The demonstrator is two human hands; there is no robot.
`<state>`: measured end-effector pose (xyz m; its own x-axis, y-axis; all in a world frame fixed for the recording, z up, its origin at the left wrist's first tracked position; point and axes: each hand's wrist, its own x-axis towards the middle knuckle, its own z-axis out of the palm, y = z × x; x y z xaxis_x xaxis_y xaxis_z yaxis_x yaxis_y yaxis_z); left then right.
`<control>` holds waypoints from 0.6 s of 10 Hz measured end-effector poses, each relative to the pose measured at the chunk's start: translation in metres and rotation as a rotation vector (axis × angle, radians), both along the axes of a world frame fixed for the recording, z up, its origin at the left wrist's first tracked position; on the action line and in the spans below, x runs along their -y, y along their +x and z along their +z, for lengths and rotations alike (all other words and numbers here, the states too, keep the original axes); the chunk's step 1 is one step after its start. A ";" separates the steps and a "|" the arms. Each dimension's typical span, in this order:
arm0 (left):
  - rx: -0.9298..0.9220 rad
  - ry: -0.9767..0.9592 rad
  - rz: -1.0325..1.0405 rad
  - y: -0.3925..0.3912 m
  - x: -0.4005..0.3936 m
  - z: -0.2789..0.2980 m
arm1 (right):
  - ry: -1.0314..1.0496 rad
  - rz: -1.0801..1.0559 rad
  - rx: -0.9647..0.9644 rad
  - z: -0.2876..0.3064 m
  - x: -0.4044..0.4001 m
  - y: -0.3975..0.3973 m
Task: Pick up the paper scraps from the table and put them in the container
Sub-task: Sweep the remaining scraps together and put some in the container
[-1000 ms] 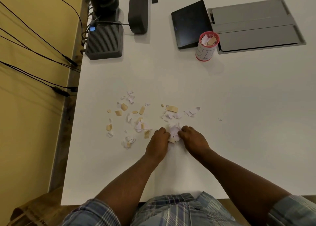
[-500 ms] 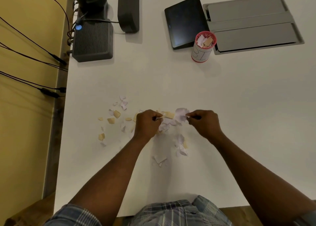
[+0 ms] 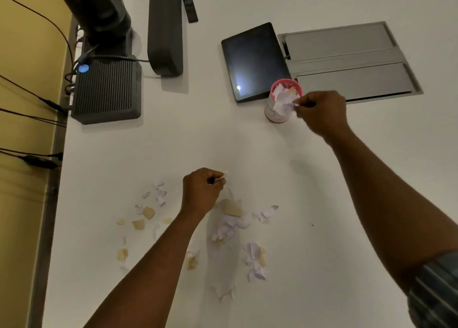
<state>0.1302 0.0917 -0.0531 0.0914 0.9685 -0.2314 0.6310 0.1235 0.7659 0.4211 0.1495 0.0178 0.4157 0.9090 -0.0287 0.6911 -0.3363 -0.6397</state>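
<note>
Several white and tan paper scraps lie scattered on the white table near me. A pink-rimmed round container with scraps inside stands further back, beside a dark tablet. My right hand is just right of the container, pinching a crumpled white scrap that hangs over its mouth. Above the scattered pile, my left hand is closed on a thin tan scrap that sticks out between its fingertips.
A dark tablet leans behind the container, next to a grey recessed panel in the table. A ribbed black box, a dark upright bar and a black stand sit at the back left. Cables run along the yellow wall.
My right hand has carried a white scrap away from the pile to the container's mouth. My left hand has lifted slightly, still pinching a tan scrap.
</note>
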 end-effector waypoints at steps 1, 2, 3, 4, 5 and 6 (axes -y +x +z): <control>0.002 -0.027 0.014 -0.002 -0.003 -0.006 | -0.013 0.101 0.289 0.000 -0.039 0.012; 0.006 -0.059 0.032 -0.004 -0.003 -0.011 | -0.169 0.163 0.476 -0.010 -0.071 0.013; 0.009 -0.069 0.046 -0.005 -0.001 -0.013 | -0.441 0.194 0.537 -0.018 -0.092 -0.002; 0.025 -0.063 0.033 -0.006 0.003 -0.013 | -0.597 0.161 0.471 -0.027 -0.108 -0.013; 0.044 -0.067 0.034 -0.005 0.004 -0.013 | -0.575 0.285 0.498 -0.033 -0.116 -0.007; 0.056 -0.057 0.028 -0.004 0.003 -0.010 | -0.474 0.414 0.497 -0.031 -0.113 -0.001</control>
<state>0.1258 0.0883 -0.0629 0.0789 0.9563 -0.2815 0.5832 0.1848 0.7911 0.4203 0.2624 -0.0133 0.1132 0.9295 -0.3509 0.9858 -0.1492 -0.0773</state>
